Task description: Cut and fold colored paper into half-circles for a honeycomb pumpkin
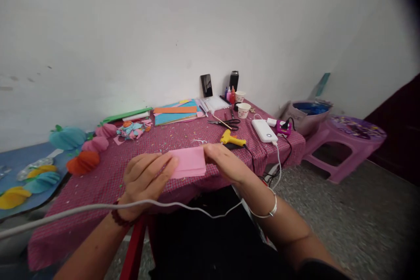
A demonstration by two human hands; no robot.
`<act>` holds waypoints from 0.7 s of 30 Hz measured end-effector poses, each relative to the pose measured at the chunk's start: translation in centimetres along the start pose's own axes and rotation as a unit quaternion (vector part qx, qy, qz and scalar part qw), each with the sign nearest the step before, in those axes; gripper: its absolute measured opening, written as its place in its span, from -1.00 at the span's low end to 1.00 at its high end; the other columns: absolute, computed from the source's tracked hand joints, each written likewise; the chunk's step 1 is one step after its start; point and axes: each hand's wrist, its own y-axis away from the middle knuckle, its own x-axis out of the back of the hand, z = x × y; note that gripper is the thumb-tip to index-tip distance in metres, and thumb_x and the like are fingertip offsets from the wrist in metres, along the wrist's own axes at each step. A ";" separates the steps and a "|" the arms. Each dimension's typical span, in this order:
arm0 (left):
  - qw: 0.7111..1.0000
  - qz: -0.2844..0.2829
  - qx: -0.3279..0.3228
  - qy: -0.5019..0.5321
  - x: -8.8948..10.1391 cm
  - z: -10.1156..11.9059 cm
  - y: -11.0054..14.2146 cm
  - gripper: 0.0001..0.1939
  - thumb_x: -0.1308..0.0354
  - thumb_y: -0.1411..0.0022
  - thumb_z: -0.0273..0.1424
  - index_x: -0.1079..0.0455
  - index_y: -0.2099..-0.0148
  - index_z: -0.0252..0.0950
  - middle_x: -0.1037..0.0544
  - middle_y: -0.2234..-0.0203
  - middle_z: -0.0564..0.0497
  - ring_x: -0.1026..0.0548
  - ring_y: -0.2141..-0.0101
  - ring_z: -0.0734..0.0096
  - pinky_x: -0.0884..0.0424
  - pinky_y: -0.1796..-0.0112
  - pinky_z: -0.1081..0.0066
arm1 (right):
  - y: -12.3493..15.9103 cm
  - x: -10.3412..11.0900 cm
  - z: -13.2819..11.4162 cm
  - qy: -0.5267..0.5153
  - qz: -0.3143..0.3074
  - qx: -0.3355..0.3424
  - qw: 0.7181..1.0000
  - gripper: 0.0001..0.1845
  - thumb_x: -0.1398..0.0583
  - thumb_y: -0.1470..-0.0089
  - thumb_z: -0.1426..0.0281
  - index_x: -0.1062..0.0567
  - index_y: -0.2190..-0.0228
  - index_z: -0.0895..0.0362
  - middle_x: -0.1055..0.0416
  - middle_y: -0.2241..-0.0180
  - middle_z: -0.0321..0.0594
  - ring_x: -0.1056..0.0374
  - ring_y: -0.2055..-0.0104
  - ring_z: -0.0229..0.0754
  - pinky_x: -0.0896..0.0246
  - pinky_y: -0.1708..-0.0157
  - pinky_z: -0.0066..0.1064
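A stack of pink paper [188, 162], folded or layered, is held up between my hands above the table's front edge. My left hand [146, 179] pinches its left end, thumb on the near face. At the right end, my right hand [223, 159] is bent against the paper's edge, its fingertips hidden behind it. Just beyond the right hand lies a yellow hot glue gun [232, 138]. Behind that rest black-handled scissors [229, 123] with a thin stick across them. Colored paper sheets [177, 116] lie farther back, an orange strip on top.
Paper pumpkins [82, 162] and a pile of paper scraps [133, 130] occupy the left. Paper cups [243, 110], glue bottles [232, 95] and a phone [206, 85] stand at the back. A white power bank [264, 131] sits right; its white cable [164, 204] crosses before me. Beyond is a pink stool [344, 140].
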 end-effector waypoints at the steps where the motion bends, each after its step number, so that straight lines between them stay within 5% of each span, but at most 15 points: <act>1: 1.000 -0.021 -0.013 0.014 0.1 -0.2 0.0 -0.55 -0.21 -0.15 -0.50 -0.47 -0.05 0.03 -0.62 0.18 0.01 -0.54 0.16 0.22 -0.43 0.07 0.24 | 0.0 -0.3 0.1 0.000 -0.001 -0.014 1.000 -0.46 -0.15 -0.06 -0.10 -0.42 0.55 0.14 -0.31 0.60 -0.33 -0.22 0.55 -0.31 -0.16 0.49 -0.44; 3: 0.999 -0.015 0.015 0.038 -0.1 -0.3 -0.1 -0.59 -0.25 -0.13 -0.47 -0.50 -0.01 0.02 -0.62 0.18 0.01 -0.54 0.15 0.22 -0.44 0.06 0.22 | -0.1 -0.6 0.4 -0.004 0.005 -0.036 0.999 -0.56 -0.26 0.02 0.00 -0.42 0.52 0.14 -0.27 0.60 -0.38 -0.13 0.57 -0.35 -0.06 0.54 -0.47; 6: 0.958 0.086 0.252 0.109 -1.0 0.2 0.0 -0.67 -0.25 -0.14 -0.45 -0.50 0.02 -0.10 -0.60 0.21 -0.03 -0.54 0.21 0.26 -0.47 0.10 0.21 | -0.4 -0.7 0.9 -0.014 0.034 -0.036 0.999 -0.62 -0.26 0.01 0.07 -0.44 0.46 0.15 -0.24 0.58 -0.39 -0.09 0.56 -0.36 0.01 0.53 -0.48; 9: 0.791 0.113 0.489 0.349 -2.1 1.1 0.0 -0.79 -0.15 -0.24 -0.32 -0.49 0.11 -0.24 -0.58 0.37 -0.03 -0.52 0.42 0.38 -0.50 0.37 0.33 | -0.5 -0.5 1.6 0.000 0.056 -0.032 0.998 -0.63 -0.26 0.00 0.09 -0.42 0.47 0.16 -0.19 0.59 -0.41 -0.04 0.55 -0.37 0.06 0.52 -0.47; 11: 0.676 0.080 0.533 0.503 -2.6 1.8 -0.1 -0.70 -0.08 -0.27 -0.18 -0.48 0.21 -0.30 -0.54 0.50 -0.02 -0.48 0.52 0.40 -0.43 0.54 0.41 | -0.5 -0.4 1.8 0.017 0.061 -0.031 0.998 -0.62 -0.26 -0.01 0.08 -0.40 0.50 0.16 -0.16 0.59 -0.41 -0.02 0.54 -0.36 0.09 0.52 -0.47; 13: 0.622 0.055 0.540 0.564 -2.9 2.5 -0.1 -0.61 -0.09 -0.24 -0.09 -0.48 0.27 -0.33 -0.52 0.55 -0.01 -0.44 0.57 0.42 -0.38 0.61 0.45 | -0.5 -0.4 1.9 0.030 0.062 -0.030 0.997 -0.61 -0.25 -0.01 0.08 -0.39 0.50 0.16 -0.15 0.58 -0.41 -0.02 0.53 -0.36 0.09 0.51 -0.47; 15: 0.631 0.038 0.540 0.556 -3.0 3.3 -0.1 -0.68 -0.19 -0.17 -0.14 -0.47 0.32 -0.33 -0.49 0.60 0.04 -0.40 0.62 0.48 -0.35 0.62 0.48 | -0.5 -0.3 2.0 0.035 0.063 -0.027 0.997 -0.61 -0.25 -0.02 0.09 -0.38 0.51 0.16 -0.15 0.57 -0.41 -0.02 0.52 -0.36 0.09 0.49 -0.47; 21: 0.736 -0.014 0.511 0.443 -2.7 4.7 -0.1 -0.88 -0.22 -0.13 -0.45 -0.41 0.45 -0.32 -0.43 0.66 0.14 -0.37 0.63 0.60 -0.31 0.56 0.58 | -0.4 -0.5 2.9 -0.028 0.074 -0.058 0.995 -0.64 -0.30 0.04 0.12 -0.43 0.50 0.17 -0.23 0.58 -0.40 -0.07 0.53 -0.36 0.04 0.49 -0.48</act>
